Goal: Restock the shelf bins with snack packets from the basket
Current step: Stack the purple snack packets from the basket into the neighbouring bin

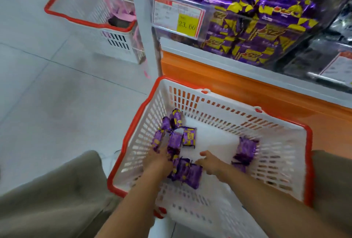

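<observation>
A white basket with a red rim (224,102) stands on the floor below the shelf. Several purple and yellow snack packets (187,135) lie on its bottom, most on the left side, a few (245,149) on the right. My left hand (159,158) reaches down into the left pile and its fingers lie among the packets; whether it grips one is hidden. My right hand (209,163) hovers over the basket's middle with fingers loosely spread, holding nothing. The clear shelf bin (253,26) above is packed with the same purple packets.
A price label reading 23.60 (178,15) hangs on the bin's front. An orange shelf base (219,77) runs behind the basket. A second white basket with a red rim (89,16) stands at the upper left with pink packets. Dark packets (323,51) fill the bin at right.
</observation>
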`<state>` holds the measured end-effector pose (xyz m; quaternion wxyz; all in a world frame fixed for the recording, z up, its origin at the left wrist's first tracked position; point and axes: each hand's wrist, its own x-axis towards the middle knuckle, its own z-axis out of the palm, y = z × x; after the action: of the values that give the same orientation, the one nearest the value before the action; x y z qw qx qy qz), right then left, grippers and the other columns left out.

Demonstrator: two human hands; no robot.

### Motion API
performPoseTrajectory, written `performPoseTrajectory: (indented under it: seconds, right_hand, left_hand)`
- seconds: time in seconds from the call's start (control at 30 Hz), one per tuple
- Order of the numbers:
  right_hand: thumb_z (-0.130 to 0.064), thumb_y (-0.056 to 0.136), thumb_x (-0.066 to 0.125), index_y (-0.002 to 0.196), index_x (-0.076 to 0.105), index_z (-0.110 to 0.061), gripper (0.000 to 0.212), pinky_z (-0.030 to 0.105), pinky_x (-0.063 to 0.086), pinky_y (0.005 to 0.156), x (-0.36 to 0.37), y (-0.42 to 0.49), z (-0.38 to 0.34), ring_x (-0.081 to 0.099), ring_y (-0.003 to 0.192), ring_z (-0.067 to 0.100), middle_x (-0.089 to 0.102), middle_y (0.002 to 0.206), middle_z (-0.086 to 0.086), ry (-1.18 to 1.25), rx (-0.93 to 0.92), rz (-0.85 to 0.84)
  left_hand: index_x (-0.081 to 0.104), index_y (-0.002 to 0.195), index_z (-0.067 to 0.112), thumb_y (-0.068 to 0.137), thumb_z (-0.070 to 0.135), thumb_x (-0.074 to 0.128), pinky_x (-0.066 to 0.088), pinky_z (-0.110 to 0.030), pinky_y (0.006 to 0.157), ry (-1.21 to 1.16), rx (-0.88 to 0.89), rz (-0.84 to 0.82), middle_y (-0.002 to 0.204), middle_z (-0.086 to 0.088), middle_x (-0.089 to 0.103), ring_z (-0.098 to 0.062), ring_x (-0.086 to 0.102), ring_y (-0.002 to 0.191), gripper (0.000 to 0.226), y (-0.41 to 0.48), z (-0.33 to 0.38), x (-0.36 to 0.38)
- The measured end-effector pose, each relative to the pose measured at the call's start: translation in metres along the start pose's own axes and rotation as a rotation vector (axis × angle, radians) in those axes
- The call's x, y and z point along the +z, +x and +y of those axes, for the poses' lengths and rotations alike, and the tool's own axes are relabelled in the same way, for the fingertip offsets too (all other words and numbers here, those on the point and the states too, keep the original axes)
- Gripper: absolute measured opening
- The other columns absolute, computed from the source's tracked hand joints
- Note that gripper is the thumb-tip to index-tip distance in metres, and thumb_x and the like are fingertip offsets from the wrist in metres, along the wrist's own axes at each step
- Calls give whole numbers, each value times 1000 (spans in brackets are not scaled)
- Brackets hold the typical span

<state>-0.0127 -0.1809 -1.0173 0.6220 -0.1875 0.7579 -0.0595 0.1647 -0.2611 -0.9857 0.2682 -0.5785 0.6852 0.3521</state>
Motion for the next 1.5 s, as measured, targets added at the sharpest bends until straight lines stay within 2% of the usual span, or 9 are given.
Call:
performPoseTrajectory:
  seconds: [0.07, 0.17, 0.3, 0.57, 0.83, 1.1, 1.2, 1.4, 1.5]
  right_hand:
    - [-24, 98, 54, 149, 24, -10, 61, 20, 37, 54, 10, 5, 5, 44, 70, 12, 45, 114, 9, 50, 45, -16]
    - [-29, 93, 61, 150, 24, -10, 70, 28, 51, 72, 21, 12, 8, 54, 106, 24, 41, 135, 13, 115, 70, -32]
    - [-25, 93, 64, 143, 30, -4, 64, 25, 41, 67, 27, 17, 1, 48, 94, 19, 49, 115, 9, 141, 69, -74]
    - [-49, 80, 74, 108, 52, -24, 43, 43, 57, 83, 46, 26, -14, 53, 110, 28, 42, 129, 9, 84, 101, -86]
    - [-50, 91, 58, 111, 47, -13, 43, 39, 48, 71, 55, 34, -32, 54, 78, 26, 52, 78, 7, -169, 34, -22]
    - [-32, 100, 44, 105, 42, -15, 18, 28, 41, 57, 41, 34, -30, 52, 85, 27, 53, 102, 16, -262, 1, -38]
    - [-32, 99, 44, 106, 45, -16, 18, 36, 46, 68, 28, 29, -25, 59, 90, 31, 59, 106, 20, -183, -13, -47]
    - [-24, 101, 42, 100, 43, -14, 9, 23, 40, 50, -3, -6, -34, 52, 61, 19, 55, 78, 10, 32, -66, -20]
    - [-24, 100, 44, 102, 44, -15, 9, 25, 42, 58, -16, -23, -34, 50, 65, 19, 54, 79, 9, 130, -93, -18]
  left_hand:
    - [14, 155, 22, 96, 37, 46, 31, -40, 113, -41, -56, -83, 153, -23, 24, -37, 30, 139, 69, 1, -9, 3]
    - [13, 155, 19, 99, 35, 43, 24, -40, 116, -76, -66, -123, 157, -22, 18, -35, 22, 144, 65, 3, -17, 5]
    - [22, 153, 18, 98, 31, 42, 25, -41, 116, -93, -73, -157, 157, -18, 19, -34, 21, 144, 60, 6, -20, 3]
    - [32, 149, 22, 97, 28, 43, 28, -35, 114, -161, -66, -185, 156, -20, 18, -35, 28, 141, 53, 8, -27, -2]
    - [35, 148, 23, 99, 29, 41, 30, -37, 113, -169, -52, -189, 153, -21, 27, -34, 30, 139, 51, 15, -34, 0]
    - [36, 147, 25, 101, 33, 35, 31, -34, 111, -149, -32, -172, 156, -16, 24, -34, 32, 137, 47, 19, -33, 5]
    - [31, 151, 25, 102, 35, 36, 31, -37, 113, -121, -19, -169, 155, -20, 23, -34, 30, 140, 50, 16, -31, 4]
    - [28, 152, 24, 100, 33, 40, 36, -40, 110, -37, 51, -136, 157, -15, 22, -34, 36, 137, 54, 4, -27, -3]
    - [19, 154, 24, 99, 34, 46, 32, -41, 113, 13, 131, -90, 159, -16, 16, -34, 31, 141, 62, -9, -18, -14]
